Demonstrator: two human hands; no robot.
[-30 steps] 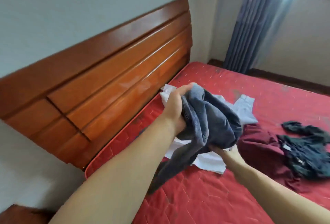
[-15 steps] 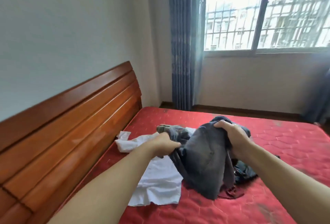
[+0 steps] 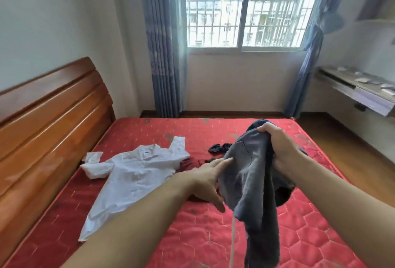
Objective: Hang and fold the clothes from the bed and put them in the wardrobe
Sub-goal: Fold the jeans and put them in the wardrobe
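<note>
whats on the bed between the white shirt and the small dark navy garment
In the head view, a bare strip of red quilted mattress separates the white shirt from the small dark navy garment; a dark red garment pokes out just nearer the camera.

Red bed bears white shirt, dark clothes.

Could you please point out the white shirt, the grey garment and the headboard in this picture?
white shirt [image 3: 136, 173]: head view, on its chest panel.
grey garment [image 3: 250, 173]: head view, on the hanging middle.
headboard [image 3: 49, 131]: head view, on a middle wooden slat.
</note>
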